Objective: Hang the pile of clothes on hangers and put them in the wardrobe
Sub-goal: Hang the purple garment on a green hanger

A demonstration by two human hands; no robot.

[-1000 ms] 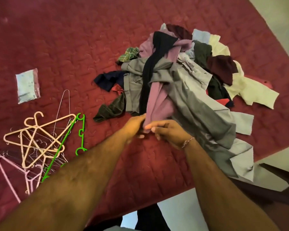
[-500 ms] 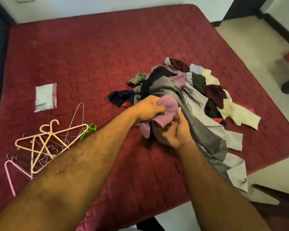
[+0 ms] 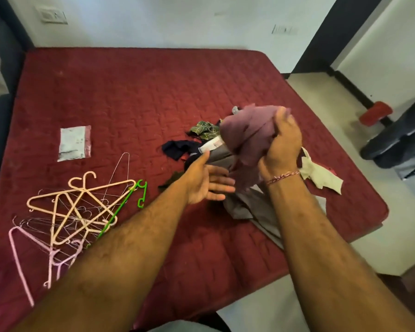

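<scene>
My right hand (image 3: 282, 146) grips a bunched mauve garment (image 3: 247, 133), raised above the pile of clothes (image 3: 240, 204) on the red mattress (image 3: 139, 99). My left hand (image 3: 206, 182) is open with fingers straight, palm facing the cloth just below the mauve garment. Most of the pile is hidden behind my hands; grey fabric, a plaid piece (image 3: 203, 129), a navy piece (image 3: 177, 148) and a cream piece (image 3: 321, 177) show around them. A heap of hangers (image 3: 79, 212) in peach, pink, green and wire lies on the mattress to the left.
A flat plastic packet (image 3: 74, 143) lies on the mattress left of centre. A white wall runs behind the bed. Pale floor lies to the right, with a dark chair (image 3: 400, 140) and a red object (image 3: 375, 113) on it.
My right hand has lifted the mauve garment up off the pile. My left hand let go of it and opened. The view has tilted up, showing the wall.
</scene>
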